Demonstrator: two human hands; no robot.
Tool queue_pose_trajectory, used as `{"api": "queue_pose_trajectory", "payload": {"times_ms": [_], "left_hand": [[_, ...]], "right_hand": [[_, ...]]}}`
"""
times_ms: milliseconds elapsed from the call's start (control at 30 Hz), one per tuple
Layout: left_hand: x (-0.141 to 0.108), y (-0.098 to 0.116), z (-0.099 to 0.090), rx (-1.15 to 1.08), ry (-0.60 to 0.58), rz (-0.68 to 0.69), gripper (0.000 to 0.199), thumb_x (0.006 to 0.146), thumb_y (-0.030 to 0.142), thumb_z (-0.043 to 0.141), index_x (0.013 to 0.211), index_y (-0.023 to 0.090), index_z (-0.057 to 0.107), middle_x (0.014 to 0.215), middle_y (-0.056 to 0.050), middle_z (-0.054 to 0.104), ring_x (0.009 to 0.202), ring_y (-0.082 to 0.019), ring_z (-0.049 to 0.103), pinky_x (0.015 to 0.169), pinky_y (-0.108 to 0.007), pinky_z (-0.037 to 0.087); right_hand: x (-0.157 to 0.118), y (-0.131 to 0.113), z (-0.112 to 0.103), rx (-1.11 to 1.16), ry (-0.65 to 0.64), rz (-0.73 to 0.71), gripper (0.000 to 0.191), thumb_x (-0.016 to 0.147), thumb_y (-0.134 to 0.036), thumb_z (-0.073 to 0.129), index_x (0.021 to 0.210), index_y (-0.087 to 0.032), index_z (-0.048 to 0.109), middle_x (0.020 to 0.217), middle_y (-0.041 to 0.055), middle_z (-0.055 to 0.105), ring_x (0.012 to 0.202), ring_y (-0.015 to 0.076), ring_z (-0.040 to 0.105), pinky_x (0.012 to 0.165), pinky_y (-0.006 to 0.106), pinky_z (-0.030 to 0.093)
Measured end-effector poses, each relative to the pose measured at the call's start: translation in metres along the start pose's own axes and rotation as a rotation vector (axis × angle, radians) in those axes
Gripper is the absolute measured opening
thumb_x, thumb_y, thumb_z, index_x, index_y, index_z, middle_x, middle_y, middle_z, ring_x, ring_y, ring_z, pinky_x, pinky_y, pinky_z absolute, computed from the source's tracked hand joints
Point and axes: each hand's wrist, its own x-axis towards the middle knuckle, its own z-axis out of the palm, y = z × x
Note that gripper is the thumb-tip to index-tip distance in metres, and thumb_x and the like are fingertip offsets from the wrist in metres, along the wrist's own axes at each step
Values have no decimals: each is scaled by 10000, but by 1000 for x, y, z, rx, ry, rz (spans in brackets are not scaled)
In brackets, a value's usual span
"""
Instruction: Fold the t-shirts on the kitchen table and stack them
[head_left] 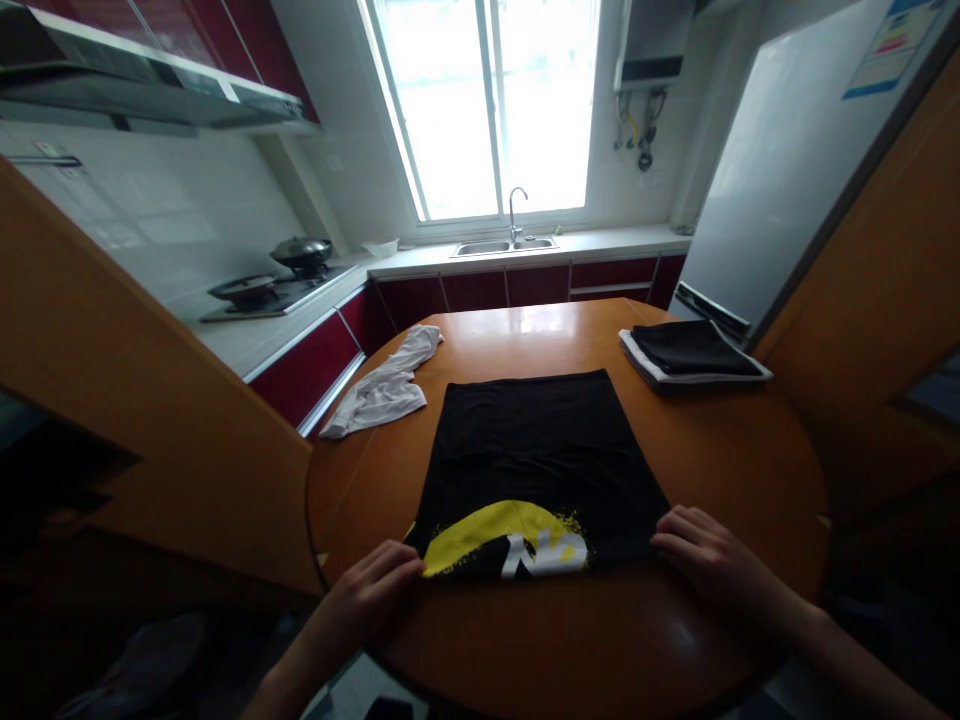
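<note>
A black T-shirt (532, 440) with a yellow and white print lies flat on the wooden table (540, 640), its printed edge towards me. At its near left corner, the fingers of my left hand (379, 580) are closed on the fabric. My right hand (697, 545) pinches the near right corner in the same way. Between the two hands the near edge runs almost straight, and the fingertips of both hands are partly hidden by the cloth and the knuckles.
A crumpled white garment (390, 385) lies at the table's left edge. Folded black and white clothes (694, 355) are stacked at the back right. Beyond the table are a counter with a sink (484, 247), a stove with pans (300, 252) and a fridge (787, 150).
</note>
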Motion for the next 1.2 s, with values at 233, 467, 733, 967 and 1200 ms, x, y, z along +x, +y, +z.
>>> {"api": "queue_pose_trajectory", "payload": {"times_ms": [233, 467, 733, 967, 1200], "left_hand": [[32, -16, 0, -29, 96, -307, 235, 988, 319, 544, 1153, 251, 696, 1070, -70, 699, 968, -205, 680, 848, -305, 561], [110, -78, 31, -51, 134, -586, 292, 931, 398, 565, 1068, 178, 701, 939, -76, 687, 902, -241, 662, 840, -356, 518], [131, -82, 43, -173, 12, -518, 274, 932, 425, 556, 832, 194, 665, 824, -52, 671, 757, -208, 630, 711, -315, 475], [128, -75, 48, -92, 180, -480, 274, 990, 387, 486, 815, 205, 593, 852, -45, 622, 803, -210, 619, 755, -327, 485], [133, -59, 40, 128, 117, -474, 216, 990, 340, 502, 1058, 201, 652, 1062, -95, 663, 1004, -271, 629, 901, -417, 497]], "right_hand": [[26, 11, 3, 121, 156, 374, 215, 984, -333, 511, 1017, -240, 702, 1017, 88, 690, 953, 238, 636, 856, 377, 512], [94, 71, 32, 140, 134, 632, 264, 919, -401, 544, 899, -197, 711, 895, 90, 693, 886, 244, 644, 815, 368, 501], [109, 76, 43, 106, 73, 593, 200, 910, -336, 533, 818, -214, 661, 836, 59, 682, 797, 216, 628, 750, 341, 462], [109, 75, 39, 71, 226, 543, 227, 958, -343, 481, 808, -224, 602, 851, 73, 654, 841, 242, 600, 794, 376, 457], [111, 63, 41, -63, 148, 594, 285, 984, -337, 430, 928, -196, 671, 942, 121, 678, 912, 282, 603, 811, 420, 467]]}}
